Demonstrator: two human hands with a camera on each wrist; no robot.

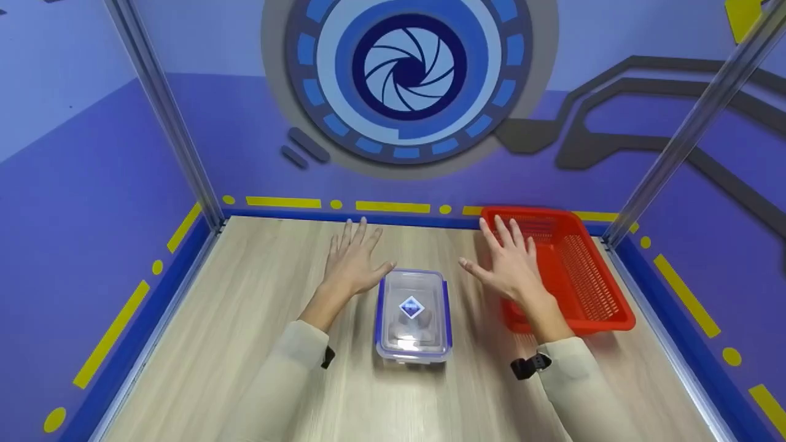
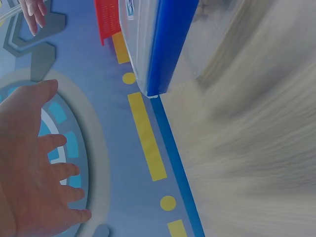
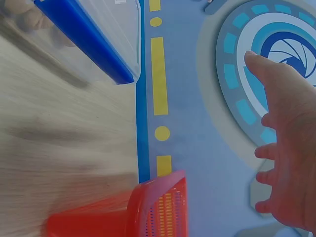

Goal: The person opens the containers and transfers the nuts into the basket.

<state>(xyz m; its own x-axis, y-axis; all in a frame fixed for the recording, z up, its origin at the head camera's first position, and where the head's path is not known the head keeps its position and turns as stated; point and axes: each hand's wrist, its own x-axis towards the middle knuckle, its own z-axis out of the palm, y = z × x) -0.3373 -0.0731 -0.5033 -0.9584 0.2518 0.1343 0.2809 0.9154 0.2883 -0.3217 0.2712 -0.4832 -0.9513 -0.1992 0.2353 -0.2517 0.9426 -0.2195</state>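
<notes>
A clear lidded food container (image 1: 424, 331) with blue side clips and a diamond-shaped label stands on the table between the two hands. Through its wall, brownish rounded contents (image 3: 34, 19) show in the right wrist view. My left hand (image 1: 353, 261) hovers to the left of the container, fingers spread and holding nothing. On the other side my right hand (image 1: 513, 264) is spread too, over the left part of a red plastic basket (image 1: 623, 316), part of which it hides. Both palms face down and forward in the head view.
The pale wood-grain table (image 1: 202, 344) is enclosed by blue printed panels at the back and both sides. Metal posts (image 1: 166, 116) rise at the two back corners. The basket sits at the back right, near the right-hand panel.
</notes>
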